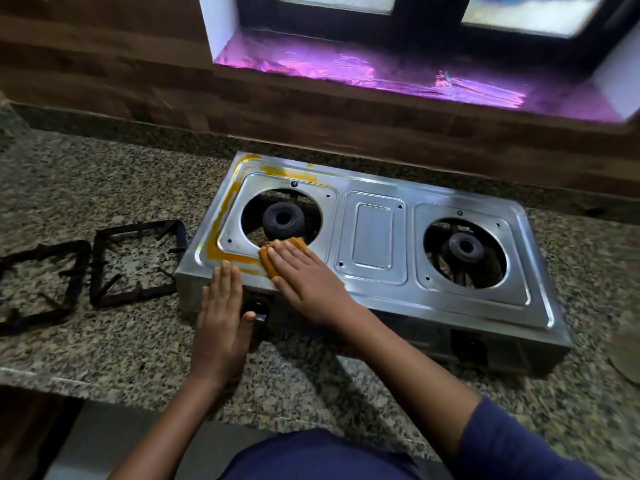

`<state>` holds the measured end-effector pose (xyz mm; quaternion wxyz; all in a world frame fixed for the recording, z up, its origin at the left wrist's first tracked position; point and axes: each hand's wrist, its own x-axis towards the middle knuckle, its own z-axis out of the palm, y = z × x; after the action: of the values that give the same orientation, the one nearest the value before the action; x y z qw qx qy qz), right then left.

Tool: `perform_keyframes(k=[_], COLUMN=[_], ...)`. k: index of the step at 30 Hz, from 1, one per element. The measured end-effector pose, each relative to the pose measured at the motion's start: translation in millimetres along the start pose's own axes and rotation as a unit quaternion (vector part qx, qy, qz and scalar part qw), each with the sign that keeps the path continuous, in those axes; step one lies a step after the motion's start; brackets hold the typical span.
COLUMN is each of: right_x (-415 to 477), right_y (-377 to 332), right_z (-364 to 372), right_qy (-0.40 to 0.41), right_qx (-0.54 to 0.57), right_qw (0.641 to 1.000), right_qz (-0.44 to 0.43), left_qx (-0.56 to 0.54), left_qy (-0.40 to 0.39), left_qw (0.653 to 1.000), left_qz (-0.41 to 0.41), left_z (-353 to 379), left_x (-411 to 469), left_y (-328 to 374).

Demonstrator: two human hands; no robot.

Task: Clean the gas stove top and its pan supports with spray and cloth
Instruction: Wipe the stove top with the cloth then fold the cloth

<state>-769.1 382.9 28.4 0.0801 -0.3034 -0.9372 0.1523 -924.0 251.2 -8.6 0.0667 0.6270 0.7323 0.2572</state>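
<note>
A steel two-burner gas stove [372,237] sits on a speckled granite counter. Yellow-orange smears run along its left edge and back-left corner [221,216]. My right hand [304,275] lies flat on a folded orange cloth [268,259], pressing it onto the stove top just in front of the left burner [283,220]. My left hand [223,313] rests flat, fingers together, against the stove's front-left edge, its thumb near a black knob [256,308]. Two black square pan supports [136,261] [41,285] lie on the counter left of the stove. No spray bottle shows.
The right burner [463,249] sits in its round opening. A wood-pattern wall and a window sill with shiny purple foil [363,69] stand behind the stove. A blurred pale round object [627,355] shows at the right edge. The counter's front edge [69,379] runs at lower left.
</note>
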Motion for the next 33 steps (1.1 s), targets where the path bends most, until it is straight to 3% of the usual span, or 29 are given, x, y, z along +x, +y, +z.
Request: perform_keyframes(k=[11, 17, 22, 26, 29, 33], right_x=[-32, 4, 53, 100, 131, 169], right_y=[8, -21, -63, -91, -105, -106], right_z=[-6, 6, 20, 38, 46, 46], right_qy=[0.035, 0.025, 0.016, 0.017, 0.033, 0.038], right_qx=[-0.033, -0.035, -0.025, -0.022, -0.002, 0.002], right_qw=[0.998, 0.998, 0.999, 0.998, 0.993, 0.980], right_qz=[0.043, 0.036, 0.039, 0.060, 0.113, 0.195], left_qx=[-0.006, -0.020, -0.069, -0.215, -0.321, -0.388], left_qy=[-0.021, 0.031, 0.046, 0.103, 0.100, 0.074], left_qw=[0.999, 0.991, 0.990, 0.958, 0.921, 0.901], left_qz=[-0.024, -0.130, -0.115, -0.159, -0.195, -0.182], left_z=[-5, -21, -37, -49, -55, -60], left_x=[0, 1, 5, 18, 32, 58], left_y=[5, -18, -36, -60, -72, -78])
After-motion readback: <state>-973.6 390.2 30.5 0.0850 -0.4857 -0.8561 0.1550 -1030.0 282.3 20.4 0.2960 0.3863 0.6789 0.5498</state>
